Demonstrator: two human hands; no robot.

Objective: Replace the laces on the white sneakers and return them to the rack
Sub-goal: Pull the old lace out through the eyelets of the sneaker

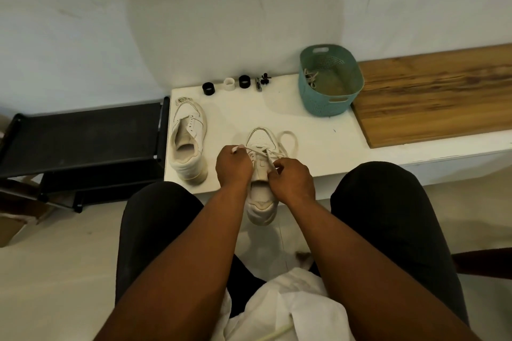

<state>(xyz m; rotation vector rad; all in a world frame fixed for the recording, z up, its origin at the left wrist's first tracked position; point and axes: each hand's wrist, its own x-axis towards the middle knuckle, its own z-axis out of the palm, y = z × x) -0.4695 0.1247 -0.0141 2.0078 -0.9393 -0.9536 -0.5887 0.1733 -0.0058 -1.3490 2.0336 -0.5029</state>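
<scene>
- White leather sneaker [261, 174] lies toe-away on the front edge of the white worktop [318, 130], its heel hanging over the edge between the person's knees.
- Left hand [234, 167] sits on the sneaker's left flank, fingers curled and pinching one end of the flat white lace [286, 137] (the tip pokes out above the knuckles).
- Right hand [291, 178] rests on the sneaker's right side near the tongue, fingers bunched and pinching the other run of the lace; a loose loop of it trails beside the toe.
- Second white sneaker [188, 141], unlaced, stands well left of the hands at the worktop's left end, a bundled lace [182, 99] at its toe.
- Black low shoe rack [83, 135] adjoins the worktop on the left.
- Teal perforated plastic basket [331, 80] sits far right of the hands, with an old lace [310, 77] inside (draped along its left wall).
- Two black rings and one white ring [229, 83] line the back edge.
</scene>
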